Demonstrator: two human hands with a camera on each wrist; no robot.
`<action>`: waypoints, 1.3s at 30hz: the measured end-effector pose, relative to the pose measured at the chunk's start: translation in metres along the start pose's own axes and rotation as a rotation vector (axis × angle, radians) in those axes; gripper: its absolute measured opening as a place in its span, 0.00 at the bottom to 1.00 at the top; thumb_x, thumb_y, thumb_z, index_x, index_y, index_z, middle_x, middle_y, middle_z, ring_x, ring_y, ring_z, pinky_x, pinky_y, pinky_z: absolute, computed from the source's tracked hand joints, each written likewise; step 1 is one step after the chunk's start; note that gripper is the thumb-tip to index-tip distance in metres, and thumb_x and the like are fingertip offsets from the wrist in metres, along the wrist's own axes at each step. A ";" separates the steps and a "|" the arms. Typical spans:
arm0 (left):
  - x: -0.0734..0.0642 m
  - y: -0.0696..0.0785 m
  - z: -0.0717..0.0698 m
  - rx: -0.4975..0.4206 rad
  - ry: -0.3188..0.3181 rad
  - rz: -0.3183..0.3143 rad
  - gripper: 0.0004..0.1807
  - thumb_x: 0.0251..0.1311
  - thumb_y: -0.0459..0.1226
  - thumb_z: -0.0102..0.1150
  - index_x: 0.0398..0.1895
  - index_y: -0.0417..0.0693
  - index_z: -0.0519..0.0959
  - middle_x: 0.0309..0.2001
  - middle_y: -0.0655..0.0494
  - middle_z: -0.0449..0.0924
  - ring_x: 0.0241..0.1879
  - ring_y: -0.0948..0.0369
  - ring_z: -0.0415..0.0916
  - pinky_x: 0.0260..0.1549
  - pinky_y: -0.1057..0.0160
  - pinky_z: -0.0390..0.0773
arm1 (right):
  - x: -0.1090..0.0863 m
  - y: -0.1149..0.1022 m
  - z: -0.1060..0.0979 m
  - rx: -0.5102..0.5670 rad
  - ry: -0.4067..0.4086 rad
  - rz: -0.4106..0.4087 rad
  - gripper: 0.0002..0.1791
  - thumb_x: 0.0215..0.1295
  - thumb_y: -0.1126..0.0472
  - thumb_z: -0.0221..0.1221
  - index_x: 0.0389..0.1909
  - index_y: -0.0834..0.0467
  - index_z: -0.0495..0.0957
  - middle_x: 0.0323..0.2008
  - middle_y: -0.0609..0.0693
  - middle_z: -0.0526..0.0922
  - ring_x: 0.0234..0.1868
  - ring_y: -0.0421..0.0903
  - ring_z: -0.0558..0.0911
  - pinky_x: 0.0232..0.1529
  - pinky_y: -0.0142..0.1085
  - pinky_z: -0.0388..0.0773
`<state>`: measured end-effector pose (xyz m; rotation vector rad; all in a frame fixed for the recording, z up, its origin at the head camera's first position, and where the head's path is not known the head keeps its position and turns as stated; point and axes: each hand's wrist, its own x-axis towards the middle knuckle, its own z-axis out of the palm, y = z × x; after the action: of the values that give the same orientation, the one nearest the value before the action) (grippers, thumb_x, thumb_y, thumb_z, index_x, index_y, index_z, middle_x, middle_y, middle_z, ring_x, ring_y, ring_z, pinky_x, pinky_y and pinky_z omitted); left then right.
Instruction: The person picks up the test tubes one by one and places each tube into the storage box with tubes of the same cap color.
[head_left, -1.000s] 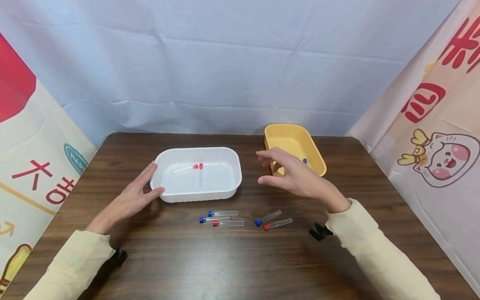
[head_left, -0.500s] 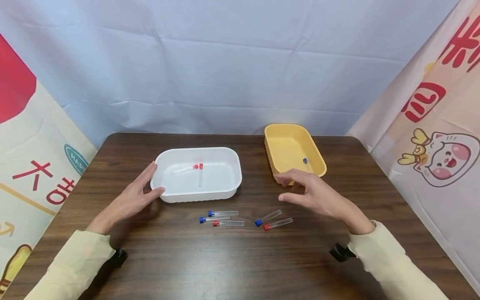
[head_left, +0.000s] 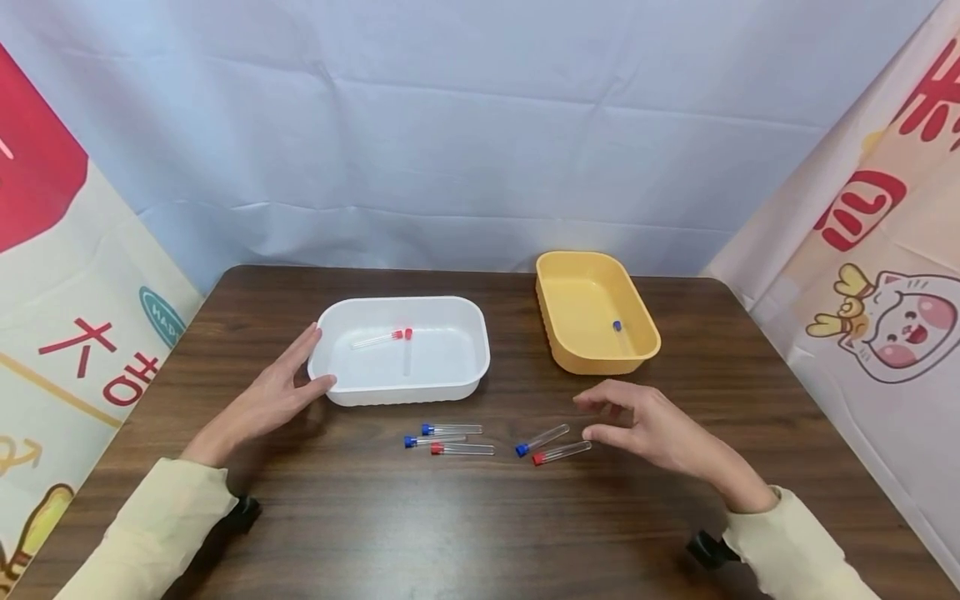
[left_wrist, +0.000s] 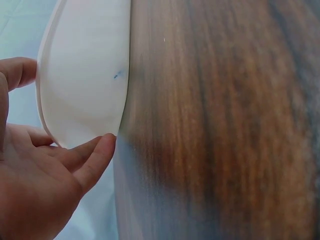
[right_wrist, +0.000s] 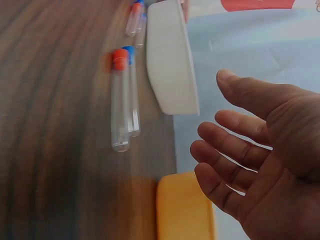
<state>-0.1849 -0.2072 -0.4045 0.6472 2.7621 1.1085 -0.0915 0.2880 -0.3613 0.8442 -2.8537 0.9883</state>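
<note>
My left hand (head_left: 270, 396) rests at the left end of a white plastic tray (head_left: 405, 395), its fairly straight fingers and thumb touching the tray. Two red-capped test tubes (head_left: 378, 339) lie inside it. Beside the tubes on the right, my right hand (head_left: 652, 429) hovers with loosely bent fingers and nothing in it. Nearest to its thumb are a red-capped test tube (head_left: 566, 452) and a blue-capped test tube (head_left: 545, 437). Further left lie two blue-capped test tubes (head_left: 456, 430) and another red-capped test tube (head_left: 467, 449). The right wrist view shows the right palm (right_wrist: 280, 190) holding nothing.
A yellow plastic tray (head_left: 581, 287) stands at the back right, with one blue-capped test tube (head_left: 617, 326) inside. Everything sits on a dark wood-grain table (head_left: 360, 525). Pale cloth (head_left: 465, 150) hangs behind, and printed cloths hang at both sides.
My right hand has moved from above the yellow tray towards me and a little right, down beside the tubes. The left hand has stayed on the white tray. The head view has shifted slightly.
</note>
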 end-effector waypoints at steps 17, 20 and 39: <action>0.001 -0.002 0.000 0.004 -0.011 -0.005 0.46 0.62 0.55 0.51 0.74 0.48 0.40 0.74 0.57 0.32 0.70 0.51 0.37 0.60 0.41 0.53 | -0.012 0.019 0.029 0.086 -0.054 0.047 0.16 0.55 0.54 0.66 0.44 0.54 0.79 0.38 0.45 0.81 0.36 0.44 0.79 0.35 0.35 0.77; 0.001 -0.002 0.000 0.003 -0.010 -0.006 0.46 0.62 0.55 0.51 0.74 0.48 0.40 0.74 0.58 0.32 0.70 0.51 0.37 0.60 0.41 0.53 | -0.012 0.020 0.032 0.075 -0.050 0.042 0.15 0.55 0.54 0.66 0.43 0.54 0.80 0.37 0.44 0.81 0.35 0.43 0.79 0.34 0.34 0.77; -0.001 -0.002 0.000 0.001 -0.009 -0.010 0.46 0.62 0.56 0.51 0.74 0.49 0.40 0.73 0.59 0.32 0.71 0.53 0.36 0.60 0.43 0.55 | -0.008 0.021 0.042 -0.013 -0.024 -0.009 0.09 0.54 0.58 0.67 0.37 0.48 0.83 0.29 0.37 0.77 0.28 0.37 0.73 0.26 0.30 0.72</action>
<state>-0.1851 -0.2091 -0.4062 0.6369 2.7555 1.0991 -0.0879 0.2819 -0.4088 0.8729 -2.8707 0.9640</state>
